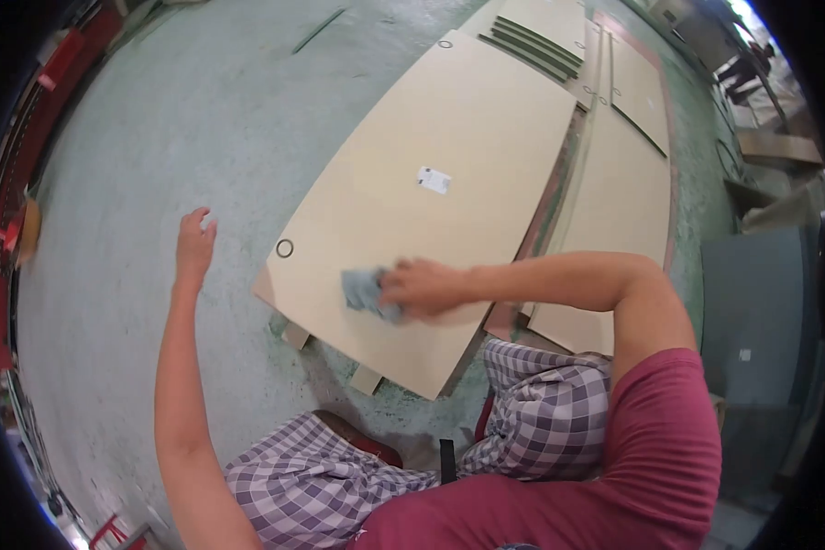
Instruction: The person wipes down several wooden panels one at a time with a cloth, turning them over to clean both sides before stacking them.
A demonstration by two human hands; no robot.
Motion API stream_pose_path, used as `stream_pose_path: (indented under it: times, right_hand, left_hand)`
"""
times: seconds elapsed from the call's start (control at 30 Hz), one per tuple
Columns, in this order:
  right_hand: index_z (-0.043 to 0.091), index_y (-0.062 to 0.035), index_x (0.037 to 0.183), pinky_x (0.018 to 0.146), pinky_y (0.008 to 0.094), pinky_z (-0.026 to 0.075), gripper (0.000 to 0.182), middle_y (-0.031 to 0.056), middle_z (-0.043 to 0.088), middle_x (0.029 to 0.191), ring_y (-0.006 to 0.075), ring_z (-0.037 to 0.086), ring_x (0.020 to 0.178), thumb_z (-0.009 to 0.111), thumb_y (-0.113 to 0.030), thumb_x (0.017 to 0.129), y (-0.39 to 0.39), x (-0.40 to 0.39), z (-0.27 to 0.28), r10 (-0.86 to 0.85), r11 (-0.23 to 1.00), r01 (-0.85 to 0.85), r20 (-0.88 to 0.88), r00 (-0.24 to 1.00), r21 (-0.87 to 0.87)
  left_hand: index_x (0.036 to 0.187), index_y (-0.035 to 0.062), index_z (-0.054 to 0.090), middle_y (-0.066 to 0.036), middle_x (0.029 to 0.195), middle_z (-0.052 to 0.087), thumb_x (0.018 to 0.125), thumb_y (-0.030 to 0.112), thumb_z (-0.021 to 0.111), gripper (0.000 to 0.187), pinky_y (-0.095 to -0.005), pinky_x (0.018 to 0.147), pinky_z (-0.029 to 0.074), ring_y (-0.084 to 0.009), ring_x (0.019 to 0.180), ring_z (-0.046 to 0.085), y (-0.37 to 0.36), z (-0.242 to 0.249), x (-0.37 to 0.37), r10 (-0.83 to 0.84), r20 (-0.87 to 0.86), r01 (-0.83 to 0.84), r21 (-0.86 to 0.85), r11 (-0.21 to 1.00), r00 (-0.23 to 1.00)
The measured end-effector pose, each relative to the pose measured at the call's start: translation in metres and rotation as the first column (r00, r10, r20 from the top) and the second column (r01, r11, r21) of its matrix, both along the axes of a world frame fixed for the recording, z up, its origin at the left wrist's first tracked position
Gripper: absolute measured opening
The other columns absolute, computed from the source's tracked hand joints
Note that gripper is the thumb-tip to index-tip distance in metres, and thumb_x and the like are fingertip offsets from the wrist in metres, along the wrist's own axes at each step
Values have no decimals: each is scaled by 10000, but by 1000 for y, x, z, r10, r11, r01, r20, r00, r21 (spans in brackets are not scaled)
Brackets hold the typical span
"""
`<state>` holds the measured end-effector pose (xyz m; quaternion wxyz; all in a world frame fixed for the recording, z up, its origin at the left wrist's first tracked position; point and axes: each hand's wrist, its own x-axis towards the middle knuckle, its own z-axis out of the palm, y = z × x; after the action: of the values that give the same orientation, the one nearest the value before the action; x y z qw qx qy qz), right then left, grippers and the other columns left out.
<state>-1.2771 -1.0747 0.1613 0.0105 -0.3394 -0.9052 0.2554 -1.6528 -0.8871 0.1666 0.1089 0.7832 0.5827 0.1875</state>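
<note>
My right hand [423, 290] grips a blue-grey cloth [365, 291] and presses it on the near part of a large beige panel [403, 220]. The hand is slightly blurred. A white label [434, 180] lies near the middle of the panel, beyond the cloth. Black rings mark the panel at its left edge [285, 248] and far corner [445, 44]. Out to the left, above the floor, my left hand [195, 240] holds nothing; its fingers are loosely bent and apart.
Wooden blocks [367, 379] show under the panel's near edge. More beige panels [605, 220] lie to the right, and dark-edged strips [532, 50] rest at the far end. A dark grey sheet [752, 321] stands at the right. A thin strip [318, 31] lies on the floor.
</note>
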Motion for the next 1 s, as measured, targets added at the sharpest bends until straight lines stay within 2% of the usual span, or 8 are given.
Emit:
stream_pose_path:
  times: [0.23, 0.33, 0.4, 0.53, 0.73, 0.9, 0.97, 1.0]
  right_hand:
    - [550, -138, 1045, 909, 391, 366, 308, 64, 540, 1100, 238, 507, 1047, 540, -70, 746, -11, 149, -53, -200, 840, 260, -175, 964, 476]
    - [572, -45, 987, 836, 393, 427, 283, 179, 558, 1007, 328, 513, 992, 464, 4, 731, 48, 238, -69, -908, 321, 888, -157, 387, 330]
    - [574, -48, 974, 807, 423, 444, 251, 149, 588, 906, 322, 545, 939, 459, -51, 752, 66, 237, -33, -865, 99, 937, -436, 247, 334]
    - [565, -136, 1085, 930, 413, 377, 311, 111, 544, 1129, 300, 500, 1054, 490, -128, 784, 92, 151, -33, -582, 594, 714, -414, 699, 370]
    - [476, -227, 1218, 1010, 450, 274, 411, 82, 405, 1296, 312, 273, 1274, 503, -204, 809, 118, 111, -31, -504, 688, 539, -215, 837, 486]
    - [562, -63, 997, 774, 479, 446, 228, 110, 583, 1007, 273, 557, 942, 440, -134, 818, 189, 270, -56, -771, 128, 770, -426, 474, 626]
    - [552, -75, 1029, 781, 462, 450, 246, 128, 575, 1024, 344, 559, 908, 420, -134, 831, 165, 320, -31, -932, -162, 849, -362, 36, 503]
    - [545, -82, 1062, 790, 459, 446, 264, 140, 573, 1010, 373, 555, 891, 418, -131, 835, 182, 361, -75, -789, -365, 664, -595, 150, 652]
  left_hand:
    - [1207, 25, 460, -229, 1261, 398, 836, 292, 552, 466, -422, 985, 321, -381, 1170, 367, -19, 22, 168, -345, -173, 370, 141, 918, 923]
    - [1235, 46, 434, -233, 1320, 322, 833, 337, 556, 511, -446, 996, 297, -414, 1192, 326, -51, -7, 189, -416, -178, 433, 69, 899, 892]
    - [1268, 62, 402, -230, 1347, 274, 834, 359, 551, 547, -484, 995, 276, -443, 1215, 278, -74, -22, 197, -406, -250, 423, 17, 906, 879]
    - [1317, 81, 343, -217, 1402, 173, 862, 415, 481, 582, -581, 983, 207, -464, 1260, 174, -84, -52, 200, -289, -358, 319, 27, 947, 888]
    - [1354, 91, 299, -186, 1442, 105, 882, 478, 388, 617, -581, 1020, 101, -425, 1311, 87, -77, -46, 223, -169, -352, 204, 64, 977, 921]
    - [1355, 98, 300, -163, 1449, 106, 881, 463, 404, 607, -573, 1028, 77, -395, 1322, 71, -83, -27, 247, -102, -350, 172, 175, 969, 931]
    - [1354, 102, 306, -151, 1449, 124, 880, 447, 413, 595, -562, 1037, 57, -385, 1327, 58, -91, -12, 253, -93, -327, 168, 209, 963, 940]
    - [1354, 102, 306, -151, 1449, 124, 880, 447, 413, 595, -562, 1037, 57, -385, 1327, 58, -96, -4, 253, -71, -324, 150, 227, 962, 944]
